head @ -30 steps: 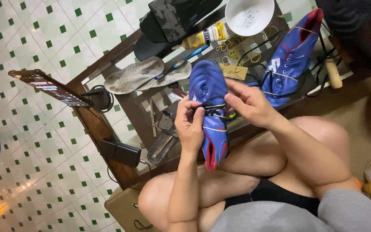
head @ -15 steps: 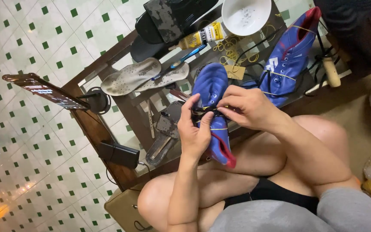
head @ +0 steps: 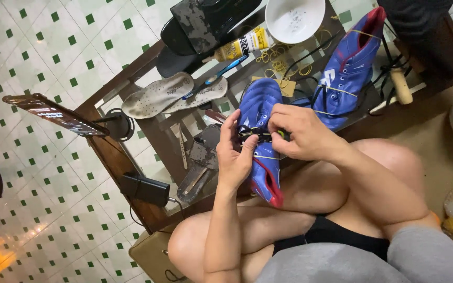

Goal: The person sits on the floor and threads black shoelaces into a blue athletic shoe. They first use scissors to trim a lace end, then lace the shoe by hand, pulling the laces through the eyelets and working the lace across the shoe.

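Observation:
A blue football boot [head: 262, 107] with a red heel lining rests on my lap, toe pointing away from me. My left hand [head: 233, 157] grips its left side at the middle. My right hand [head: 301, 132] pinches the black laces and a thin elastic band across the top of the boot. A second blue boot [head: 349, 68] lies on the low wooden table [head: 111, 152] just beyond, wrapped with bands and black laces.
On the table lie two grey insoles [head: 158, 96], a blue toothbrush [head: 221, 73], a glue bottle [head: 239, 48], a white bowl [head: 294, 18], black sandals [head: 200, 23] and loose rubber bands. A phone on a stand [head: 53, 115] sits at the left. A green-dotted tile floor surrounds it.
The boot has shifted slightly right and away on my lap. Both hands stay on its laces, the right fingers working over the top.

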